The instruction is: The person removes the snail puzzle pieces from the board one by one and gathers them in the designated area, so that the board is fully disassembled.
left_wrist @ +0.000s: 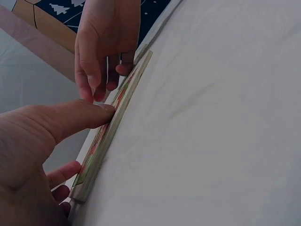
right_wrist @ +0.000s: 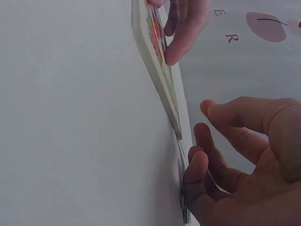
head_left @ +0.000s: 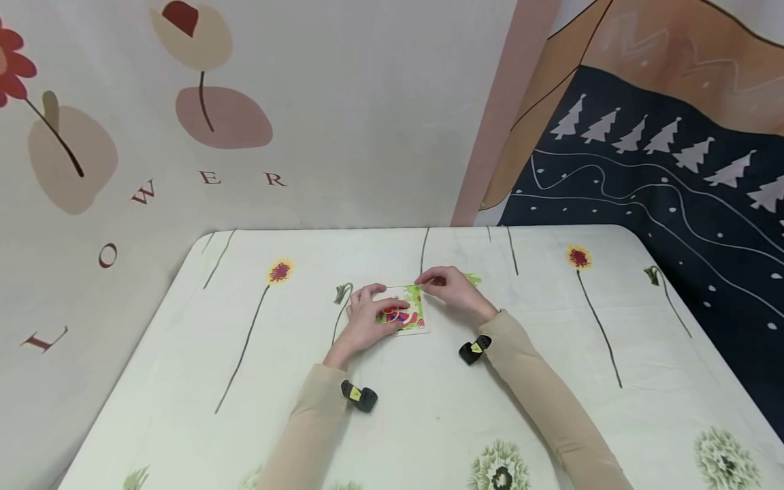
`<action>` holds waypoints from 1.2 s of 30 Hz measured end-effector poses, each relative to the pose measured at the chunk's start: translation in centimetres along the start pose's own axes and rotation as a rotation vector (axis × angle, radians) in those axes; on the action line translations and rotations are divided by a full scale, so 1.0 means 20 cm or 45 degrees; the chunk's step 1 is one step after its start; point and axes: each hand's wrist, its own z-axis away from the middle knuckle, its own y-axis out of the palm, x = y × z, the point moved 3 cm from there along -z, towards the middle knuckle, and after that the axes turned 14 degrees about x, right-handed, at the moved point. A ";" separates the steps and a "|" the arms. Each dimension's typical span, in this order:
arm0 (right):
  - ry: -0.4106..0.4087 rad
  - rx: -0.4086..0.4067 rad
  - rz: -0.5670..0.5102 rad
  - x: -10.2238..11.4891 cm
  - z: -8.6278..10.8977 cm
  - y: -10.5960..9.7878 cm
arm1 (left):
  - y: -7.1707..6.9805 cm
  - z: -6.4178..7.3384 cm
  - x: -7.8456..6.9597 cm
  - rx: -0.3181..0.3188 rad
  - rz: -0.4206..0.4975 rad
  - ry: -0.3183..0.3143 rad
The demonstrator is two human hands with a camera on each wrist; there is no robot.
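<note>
A small square board [head_left: 416,318] with a bright red, green and purple picture lies flat near the middle of the table. My left hand [head_left: 371,318] rests over its left side, thumb and fingertips on the picture. Seen edge-on in the left wrist view, the board [left_wrist: 98,162] has a pale, thick rim. My right hand [head_left: 454,292] is at the board's far right corner, fingers loosely bent. In the right wrist view its thumb and forefinger tips come close together, with nothing visible between them. A thin flat piece [right_wrist: 184,207] lies under its lower fingers.
A white tablecloth [head_left: 422,395] printed with flowers and stems covers the table. Something green [head_left: 473,279] shows just beyond the right hand. A pale printed cloth [head_left: 367,136] and a dark tree-patterned one [head_left: 661,177] hang behind.
</note>
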 end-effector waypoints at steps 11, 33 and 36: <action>-0.015 0.072 0.073 0.03 -0.04 0.05 | 0.02 0.00 0.01 -0.006 -0.006 0.008; -0.023 0.155 0.230 0.05 -0.07 0.07 | 0.01 0.00 0.01 -0.012 -0.010 0.022; -0.014 0.153 0.226 0.05 -0.07 0.07 | 0.00 -0.01 0.01 -0.007 -0.004 0.019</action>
